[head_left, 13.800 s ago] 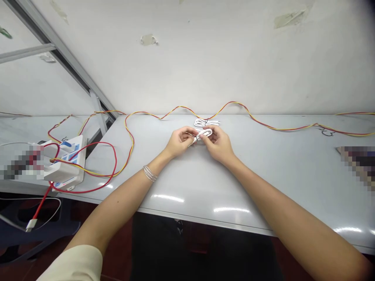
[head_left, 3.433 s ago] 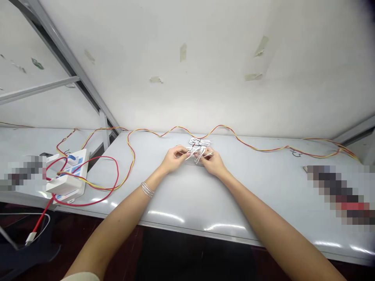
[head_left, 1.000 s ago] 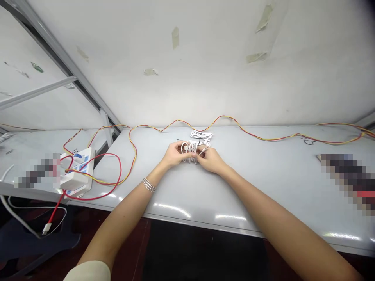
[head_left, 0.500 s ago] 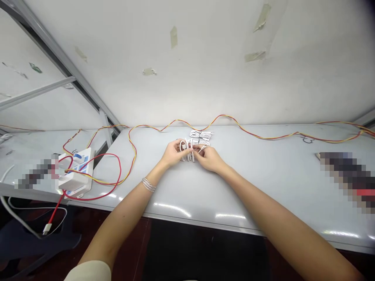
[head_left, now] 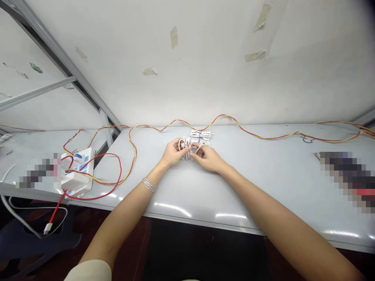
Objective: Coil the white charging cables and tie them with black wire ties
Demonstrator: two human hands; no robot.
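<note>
We judge the step in hand to be the gathering of a loose white cable (head_left: 188, 143) into loops, since its turns are slack and we see no tie around them. The cable is between the two hands, over the middle of the worktop (head_left: 187, 191), just in front of the tied white bundles (head_left: 201, 134) near the wall. Our left hand (head_left: 172, 153) is closed on the left side of the loops, thumb in front and fingers behind; our right hand (head_left: 208, 158) has its thumb and fingertips pinched together on the cable's right part (exactly how much it grips, we cannot tell). The next move, we think, calls for a firm left pinch while the right draws the turns level. The row of loops runs left to right, from hand to hand, while each single loop is longer from wall side to near side. A short end by the right fingers slants up and rightward, toward the wall.
</note>
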